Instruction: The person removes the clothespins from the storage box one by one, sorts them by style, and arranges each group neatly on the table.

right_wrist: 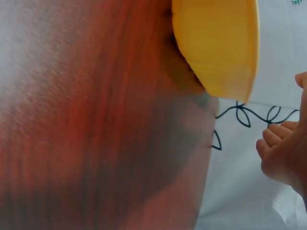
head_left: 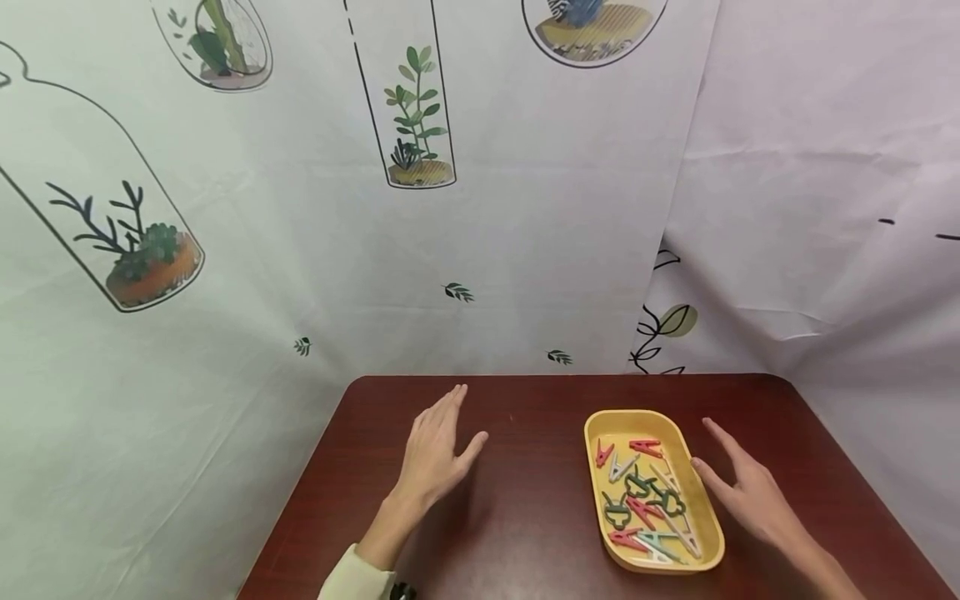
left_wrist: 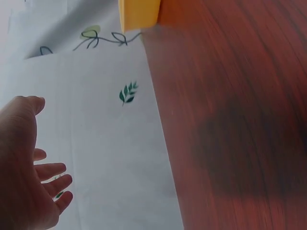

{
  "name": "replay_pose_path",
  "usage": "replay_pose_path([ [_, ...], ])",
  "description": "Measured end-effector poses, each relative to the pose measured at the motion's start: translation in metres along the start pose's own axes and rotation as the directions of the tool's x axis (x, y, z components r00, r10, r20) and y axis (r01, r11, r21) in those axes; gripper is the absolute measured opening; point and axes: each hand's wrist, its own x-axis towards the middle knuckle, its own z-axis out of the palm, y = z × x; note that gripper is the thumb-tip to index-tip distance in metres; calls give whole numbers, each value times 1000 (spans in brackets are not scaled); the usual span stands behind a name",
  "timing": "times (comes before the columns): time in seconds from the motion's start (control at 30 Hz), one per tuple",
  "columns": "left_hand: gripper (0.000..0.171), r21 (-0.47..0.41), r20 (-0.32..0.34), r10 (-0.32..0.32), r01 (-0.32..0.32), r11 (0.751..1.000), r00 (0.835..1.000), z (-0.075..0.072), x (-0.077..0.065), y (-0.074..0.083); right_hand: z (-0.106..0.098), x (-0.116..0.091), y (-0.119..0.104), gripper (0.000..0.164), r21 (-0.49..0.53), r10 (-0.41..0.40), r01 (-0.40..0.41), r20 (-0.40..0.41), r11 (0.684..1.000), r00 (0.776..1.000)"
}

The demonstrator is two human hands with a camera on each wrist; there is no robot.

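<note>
On the right half of the table stands a yellow tray holding several small clips. Among them are a red clothespin, a pale clothespin, a light green clothespin and dark green flower-shaped clips. My right hand is just right of the tray, fingers extended, thumb near its rim, nothing held. The left hand hovers over the table's left part, fingers straight and thumb spread, holding nothing. In the left wrist view, the tray's end shows at the top; the right wrist view shows its side wall.
The dark red wooden table has its far edge against a white wall cloth printed with plants in glass jars. More pale cloth hangs along the right side. A dark band is on the left wrist.
</note>
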Motion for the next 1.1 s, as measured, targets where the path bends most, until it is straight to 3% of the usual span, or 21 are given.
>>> replay_pose_path([
  [0.3,79,-59,-40,50,-52,997,998,20,19,26,16,-5,6,78,78,11,-12,11,997,1000],
  [0.43,78,-175,-8,20,-21,984,1000,27,26,40,23,-9,6,74,120,7,-3,-27,993,1000],
  [0.57,78,-338,56,-52,67,939,997,34,34,54,32,-10,8,67,195,-51,71,-107,978,993],
  [0.7,77,-439,86,-80,110,892,993,41,41,66,39,-10,12,66,248,-104,143,-163,958,981],
  [0.97,74,-537,83,-86,117,835,993,56,50,90,47,-10,17,70,308,-122,175,-186,935,975],
  [1.1,72,-606,67,-64,92,790,996,65,52,104,50,-11,18,71,318,-102,155,-177,935,979],
])
